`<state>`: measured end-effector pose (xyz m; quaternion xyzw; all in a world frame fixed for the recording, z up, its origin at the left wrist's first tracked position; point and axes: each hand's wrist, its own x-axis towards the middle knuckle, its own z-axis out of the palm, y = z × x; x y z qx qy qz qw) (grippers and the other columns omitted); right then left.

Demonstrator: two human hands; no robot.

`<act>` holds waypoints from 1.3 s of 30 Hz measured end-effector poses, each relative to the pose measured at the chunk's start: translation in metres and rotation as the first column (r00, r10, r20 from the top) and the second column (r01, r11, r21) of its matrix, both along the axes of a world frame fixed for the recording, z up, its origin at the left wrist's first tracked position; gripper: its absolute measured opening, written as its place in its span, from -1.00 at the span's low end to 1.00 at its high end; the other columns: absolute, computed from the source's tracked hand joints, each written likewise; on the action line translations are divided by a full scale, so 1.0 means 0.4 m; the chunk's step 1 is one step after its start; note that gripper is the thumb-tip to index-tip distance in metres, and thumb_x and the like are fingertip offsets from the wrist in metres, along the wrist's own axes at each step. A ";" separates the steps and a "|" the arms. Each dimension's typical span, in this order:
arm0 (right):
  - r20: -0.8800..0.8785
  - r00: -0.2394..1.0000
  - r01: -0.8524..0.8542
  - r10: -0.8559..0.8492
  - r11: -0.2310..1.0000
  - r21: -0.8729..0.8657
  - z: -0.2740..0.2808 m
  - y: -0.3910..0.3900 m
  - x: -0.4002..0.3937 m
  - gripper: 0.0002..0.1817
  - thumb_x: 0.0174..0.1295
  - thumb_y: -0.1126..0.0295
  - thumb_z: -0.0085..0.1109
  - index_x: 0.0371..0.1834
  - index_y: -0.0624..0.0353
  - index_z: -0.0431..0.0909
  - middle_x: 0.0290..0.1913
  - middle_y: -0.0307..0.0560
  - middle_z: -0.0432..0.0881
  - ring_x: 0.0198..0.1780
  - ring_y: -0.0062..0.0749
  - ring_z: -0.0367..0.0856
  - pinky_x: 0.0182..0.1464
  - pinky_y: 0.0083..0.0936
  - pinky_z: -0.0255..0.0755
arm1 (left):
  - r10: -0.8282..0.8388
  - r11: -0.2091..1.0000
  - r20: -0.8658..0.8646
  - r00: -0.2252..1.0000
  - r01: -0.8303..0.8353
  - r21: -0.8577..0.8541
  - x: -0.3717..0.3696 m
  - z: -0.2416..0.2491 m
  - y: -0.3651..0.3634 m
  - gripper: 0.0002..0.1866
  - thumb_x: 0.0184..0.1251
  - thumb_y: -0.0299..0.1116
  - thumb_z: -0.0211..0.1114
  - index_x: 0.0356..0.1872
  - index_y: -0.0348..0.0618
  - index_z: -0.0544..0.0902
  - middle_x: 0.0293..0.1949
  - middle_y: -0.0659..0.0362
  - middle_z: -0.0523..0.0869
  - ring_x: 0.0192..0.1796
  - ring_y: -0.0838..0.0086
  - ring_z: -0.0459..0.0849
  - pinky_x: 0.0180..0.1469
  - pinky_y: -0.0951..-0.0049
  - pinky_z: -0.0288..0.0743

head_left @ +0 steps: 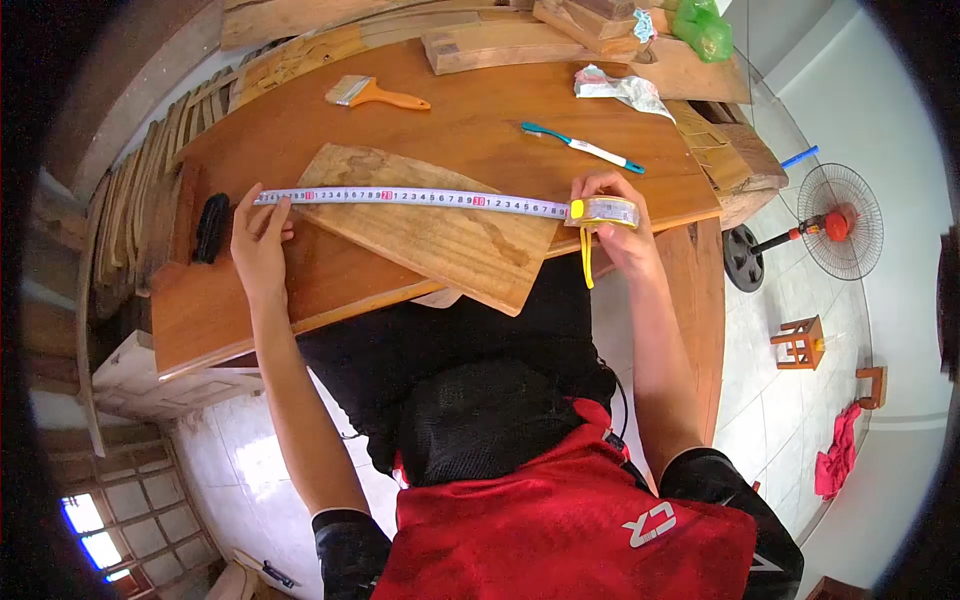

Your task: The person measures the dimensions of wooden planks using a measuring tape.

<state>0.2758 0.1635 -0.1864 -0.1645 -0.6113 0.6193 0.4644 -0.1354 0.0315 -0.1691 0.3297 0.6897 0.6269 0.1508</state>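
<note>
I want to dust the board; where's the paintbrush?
In the head view, the paintbrush lies on the table, left of centre, beyond the wooden board.

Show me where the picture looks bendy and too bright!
Head view: the brown wooden tabletop bows along its far edge, corners are black; head view, lower left: glare whitens the pale tiled floor, and blue-edged white window panes look washed out.

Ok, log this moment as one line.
left hand: holds tape near its end | right hand: grips case | tape: drawn across board | brush: beyond board, on table
</note>
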 end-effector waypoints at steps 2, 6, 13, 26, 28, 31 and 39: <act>0.014 1.000 -0.020 0.020 1.000 0.015 -0.009 0.006 0.002 -0.43 -0.10 0.14 0.50 -0.05 0.20 0.54 -0.06 -0.05 0.56 -0.01 -0.40 0.53 0.07 -0.45 0.40 | -0.012 1.000 0.000 1.000 0.012 -0.011 -0.006 -0.008 -0.001 -0.46 0.37 -0.31 0.44 0.33 -0.19 0.52 -0.12 0.15 0.74 -0.18 0.57 0.64 -0.13 0.57 0.56; 0.040 0.999 -0.005 0.004 1.000 0.023 -0.006 0.003 0.004 -0.40 -0.12 0.08 0.47 -0.05 0.19 0.53 -0.05 -0.05 0.55 0.00 -0.40 0.53 0.08 -0.47 0.38 | -0.023 1.000 0.017 1.000 0.023 -0.007 -0.011 -0.012 0.002 -0.47 0.39 -0.32 0.43 0.34 -0.17 0.52 -0.12 0.20 0.72 -0.18 0.59 0.63 -0.11 0.57 0.56; 0.011 1.000 -0.019 0.020 1.000 -0.022 -0.001 -0.001 0.001 -0.30 -0.12 -0.09 0.45 -0.03 0.20 0.52 -0.04 -0.03 0.54 0.00 -0.37 0.54 0.07 -0.45 0.41 | -0.036 0.999 0.017 0.999 0.036 -0.014 -0.016 -0.012 0.002 -0.49 0.40 -0.34 0.41 0.34 -0.15 0.53 -0.12 0.20 0.71 -0.18 0.59 0.62 -0.11 0.58 0.57; 0.043 0.999 -0.022 0.020 0.999 0.025 -0.005 0.006 0.006 -0.29 -0.10 -0.11 0.38 -0.02 0.22 0.48 -0.05 -0.03 0.49 -0.01 -0.37 0.52 0.07 -0.44 0.39 | -0.078 0.996 0.076 0.994 0.075 0.042 -0.029 -0.018 -0.003 -0.54 0.43 -0.42 0.35 0.32 -0.19 0.53 -0.10 0.11 0.73 -0.18 0.57 0.65 -0.10 0.56 0.61; 0.053 0.998 -0.031 0.030 0.999 0.018 -0.005 0.011 0.007 -0.29 -0.12 -0.12 0.39 -0.04 0.21 0.47 -0.07 -0.04 0.49 -0.04 -0.38 0.52 0.03 -0.44 0.39 | -0.081 0.995 0.068 0.994 0.077 0.064 -0.029 -0.019 -0.002 -0.54 0.41 -0.47 0.35 0.30 -0.25 0.53 -0.14 0.07 0.75 -0.23 0.58 0.67 -0.14 0.58 0.61; 0.063 0.997 -0.039 0.038 0.999 0.009 0.002 0.008 0.006 -0.28 -0.13 -0.14 0.39 -0.04 0.21 0.47 -0.08 -0.05 0.49 -0.05 -0.38 0.51 0.01 -0.44 0.39 | -0.081 0.994 0.053 0.995 0.077 0.073 -0.028 -0.018 -0.005 -0.54 0.41 -0.48 0.36 0.30 -0.26 0.53 -0.13 0.05 0.75 -0.23 0.56 0.68 -0.15 0.58 0.62; 0.065 0.996 -0.059 0.057 0.998 0.027 -0.006 0.017 0.014 -0.25 -0.10 -0.15 0.41 -0.02 0.25 0.45 -0.03 0.00 0.47 -0.01 -0.35 0.52 0.08 -0.43 0.41 | -0.094 0.994 0.095 0.991 0.088 0.069 -0.024 -0.008 -0.008 -0.53 0.41 -0.46 0.37 0.31 -0.24 0.52 -0.11 0.05 0.75 -0.21 0.55 0.68 -0.14 0.57 0.62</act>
